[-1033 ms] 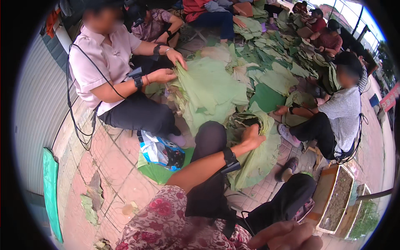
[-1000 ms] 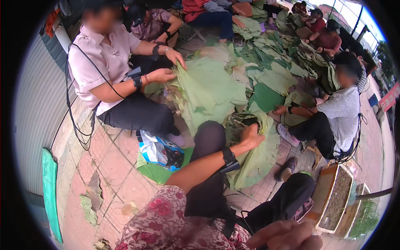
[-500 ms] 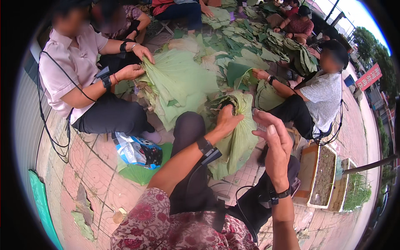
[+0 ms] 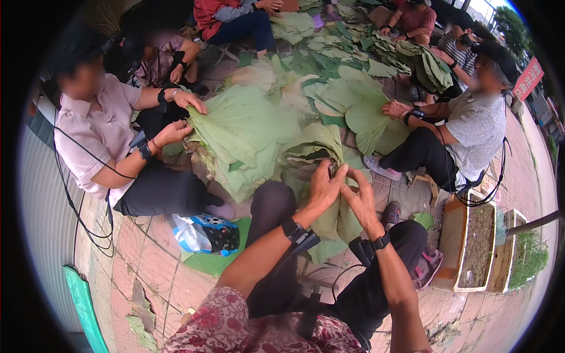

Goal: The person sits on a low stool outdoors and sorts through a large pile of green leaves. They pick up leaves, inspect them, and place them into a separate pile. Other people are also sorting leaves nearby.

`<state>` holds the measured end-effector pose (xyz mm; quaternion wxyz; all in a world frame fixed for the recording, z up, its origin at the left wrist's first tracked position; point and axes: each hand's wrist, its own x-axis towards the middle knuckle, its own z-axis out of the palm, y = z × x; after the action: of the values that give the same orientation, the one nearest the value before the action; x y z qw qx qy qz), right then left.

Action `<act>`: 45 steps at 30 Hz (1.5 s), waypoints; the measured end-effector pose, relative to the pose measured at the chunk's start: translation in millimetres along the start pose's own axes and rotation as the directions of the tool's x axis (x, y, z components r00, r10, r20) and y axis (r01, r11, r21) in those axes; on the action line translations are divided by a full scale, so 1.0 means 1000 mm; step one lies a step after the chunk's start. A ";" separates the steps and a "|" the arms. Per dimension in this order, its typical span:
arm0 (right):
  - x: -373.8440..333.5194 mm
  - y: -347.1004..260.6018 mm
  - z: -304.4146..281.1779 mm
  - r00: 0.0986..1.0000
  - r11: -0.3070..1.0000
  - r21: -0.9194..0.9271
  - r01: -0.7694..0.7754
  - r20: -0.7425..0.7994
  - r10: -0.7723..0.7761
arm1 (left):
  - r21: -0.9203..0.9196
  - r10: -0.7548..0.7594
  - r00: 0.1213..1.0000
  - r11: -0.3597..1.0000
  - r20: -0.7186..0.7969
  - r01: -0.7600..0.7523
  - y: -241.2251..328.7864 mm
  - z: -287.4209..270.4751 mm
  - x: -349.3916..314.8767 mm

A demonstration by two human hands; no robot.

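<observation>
A stack of large green lotus leaves point(image 4: 318, 139) hangs gathered in front of my knees, folded over at the top and draping down between my legs. My left hand point(image 4: 323, 189) is closed on the gathered part of the stack. Against its fingertips, my right hand point(image 4: 360, 199) is bent with thumb and fingers drawn together on the same gathered leaves. Just what lies between the right fingertips is partly hidden. Both wrists wear dark bands with small devices.
At left a person in a pale shirt holds a fan of leaves point(image 4: 241, 126); another at right handles a round leaf point(image 4: 366, 120). More leaves cover the ground ahead. A plastic bag point(image 4: 203, 234) lies by my left knee; planter boxes point(image 4: 471, 247) stand at right.
My right hand, raised and spread before, has come down and left to meet my left hand at the leaves. The view has shifted slightly. The person at right now holds a spread leaf.
</observation>
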<state>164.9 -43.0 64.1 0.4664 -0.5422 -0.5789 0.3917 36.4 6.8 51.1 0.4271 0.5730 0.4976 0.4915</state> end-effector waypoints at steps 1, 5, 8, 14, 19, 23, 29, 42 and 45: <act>-0.001 -0.007 0.005 1.000 1.000 0.027 -0.013 -0.027 0.013 | -0.009 -0.010 1.000 1.000 -0.002 0.010 -0.004 0.000 -0.001; 0.004 -0.009 0.004 0.981 0.997 0.002 -0.083 -0.176 0.082 | -0.031 -0.099 0.995 0.995 0.025 0.100 0.006 -0.001 -0.003; 0.006 -0.017 0.004 0.968 0.991 -0.131 -0.007 -0.248 -0.026 | -0.125 -0.188 0.982 0.974 0.034 0.191 0.007 0.002 -0.003; 0.008 -0.015 -0.002 0.935 0.959 -0.274 0.066 -0.318 -0.155 | -0.259 -0.166 0.986 0.951 0.023 0.166 0.008 0.010 0.002; 0.005 -0.008 -0.009 0.942 0.967 -0.247 0.061 -0.306 -0.138 | -0.174 -0.167 0.984 0.969 0.056 0.174 0.027 0.009 -0.005; 0.001 -0.009 -0.012 0.958 0.990 -0.138 0.040 -0.274 -0.077 | -0.317 -0.146 0.964 0.924 0.222 0.213 0.020 0.007 -0.006; -0.001 -0.015 -0.027 0.974 0.983 -0.183 -0.013 -0.225 -0.029 | -0.138 -0.049 0.941 0.985 0.336 0.100 0.017 0.006 -0.010; -0.001 0.007 -0.016 0.951 0.984 -0.172 0.043 -0.295 -0.093 | -0.048 -0.006 0.967 0.999 0.256 0.019 -0.005 0.008 -0.013; -0.006 0.009 -0.014 0.961 0.987 -0.150 0.052 -0.262 -0.091 | 0.000 -0.116 0.963 0.993 0.241 0.120 0.011 0.005 -0.015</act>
<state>180.4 -48.6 58.6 0.5145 -0.6008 -0.5560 0.2554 42.6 -9.6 59.2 0.5172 0.5945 0.4717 0.3958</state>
